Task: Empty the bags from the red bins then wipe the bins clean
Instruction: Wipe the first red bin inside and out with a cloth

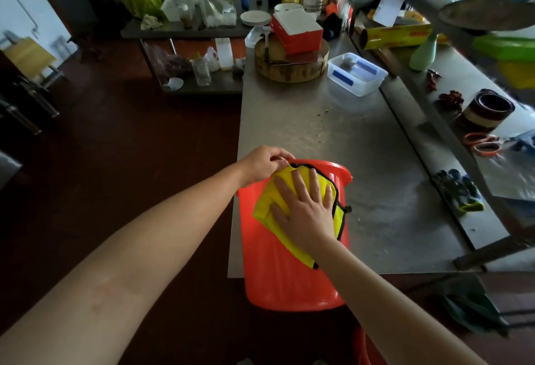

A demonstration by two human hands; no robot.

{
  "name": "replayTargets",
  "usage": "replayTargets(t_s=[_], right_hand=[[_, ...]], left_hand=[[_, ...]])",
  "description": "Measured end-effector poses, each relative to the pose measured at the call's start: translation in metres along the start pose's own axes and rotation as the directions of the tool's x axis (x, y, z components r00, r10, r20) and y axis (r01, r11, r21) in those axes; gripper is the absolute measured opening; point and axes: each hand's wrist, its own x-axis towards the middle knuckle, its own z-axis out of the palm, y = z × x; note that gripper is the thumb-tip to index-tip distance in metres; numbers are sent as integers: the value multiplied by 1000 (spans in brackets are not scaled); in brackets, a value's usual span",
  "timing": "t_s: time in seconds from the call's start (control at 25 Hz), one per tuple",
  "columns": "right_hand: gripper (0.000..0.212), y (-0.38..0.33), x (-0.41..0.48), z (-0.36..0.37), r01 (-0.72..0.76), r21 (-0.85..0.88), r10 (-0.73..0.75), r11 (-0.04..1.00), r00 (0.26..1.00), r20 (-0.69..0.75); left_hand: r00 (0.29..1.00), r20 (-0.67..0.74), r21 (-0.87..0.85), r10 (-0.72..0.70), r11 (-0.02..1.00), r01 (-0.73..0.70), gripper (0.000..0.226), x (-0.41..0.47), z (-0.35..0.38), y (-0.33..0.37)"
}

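head view: the red bin (278,263) lies on its side at the steel table's (333,133) six o'clock edge, overhanging it. the left hand (265,163) pinches the bin's rim at twelve o'clock. the right hand (304,208) lies flat, fingers spread, pressing a yellow cloth (267,205) onto the bin's wall.

Red bin (278,272): lies on its side at the near left corner of the steel table (312,121), at 6 o'clock in the view, its base overhanging the edge toward the person.
Yellow cloth (273,199): spread on the bin's upturned wall.
Right hand (304,208): flat, fingers splayed, pressing the cloth.
Left hand (265,163): curled around the bin's rim at its 11 o'clock.
Round chopping block (289,70): at 12 o'clock, a red-and-white box (296,31) on it.
Clear tub (357,73): just right of the block.
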Motion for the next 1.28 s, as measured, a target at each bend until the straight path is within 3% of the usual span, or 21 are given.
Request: replayTargets(t_s=[0.16,0.24,0.36,0.44,0.6,0.72,0.8,1.0,1.12,1.28], right_hand=[[65,-6,13,1,98,-123,-102,988,995,-24],[69,-10,13,10,135,-156,-140,978,990,-17],[73,-10,13,14,168,-154,-167,974,986,23],[71,-1,11,11,148,-135,-144,980,989,33],[71,33,12,1,-46,39,44,998,998,38],[70,47,11,-2,-178,148,171,973,983,59],[71,44,8,-3,-189,157,180,969,981,72],[73,-4,-8,5,-18,56,14,998,997,78],[70,-33,-14,17,81,-15,-79,997,994,72],[68,-51,-13,30,244,-129,-238,961,969,62]], left_hand=[[994,17,-342,-106,934,105,18,-8,-11,-26],[989,35,-409,-147,900,148,15,-12,-12,-36],[991,-10,-323,-136,938,125,20,-15,-5,-53],[992,-27,-352,-121,930,104,12,-15,-2,-60],[990,46,-371,-130,918,138,15,-14,-10,-61],[981,117,-225,-155,958,178,21,-15,-23,-54],[973,153,-83,-175,979,189,21,-11,-32,-42],[982,59,-89,-180,979,185,28,13,-13,0],[980,26,7,-196,981,196,27,16,1,-10],[971,-27,-70,-236,970,233,23,14,-2,-17]])
